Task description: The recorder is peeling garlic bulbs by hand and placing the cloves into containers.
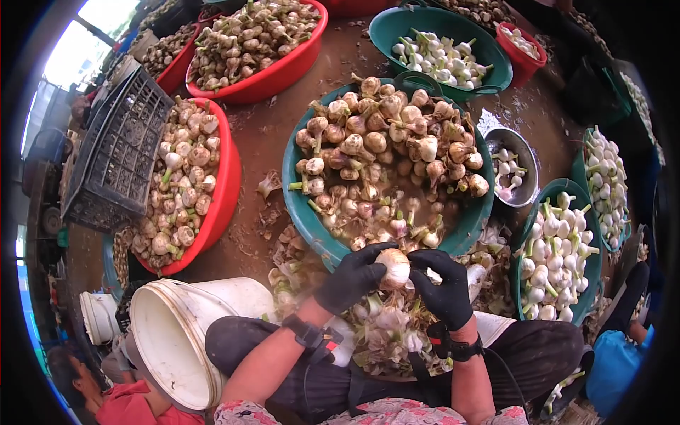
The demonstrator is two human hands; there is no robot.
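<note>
Both hands wear black gloves. My left hand [353,279] grips a large garlic bulb [394,269] from its left side, above the near rim of a green tub. My right hand [442,287] is at the bulb's right side, its fingertips by the skin; a small white piece shows between its fingers. The green tub [303,223] holds unpeeled garlic bulbs [375,142], the nearer ones lying in brownish water. Below my hands, a heap of peeled garlic skins [390,329] lies between my legs.
A white bucket [175,345] lies tipped at the left. Red basins [228,175] of unpeeled garlic and a black crate [114,154] stand beyond it. Right are a metal bowl [531,180] and a green basin [595,265] of cleaned bulbs. Other people sit at both sides.
</note>
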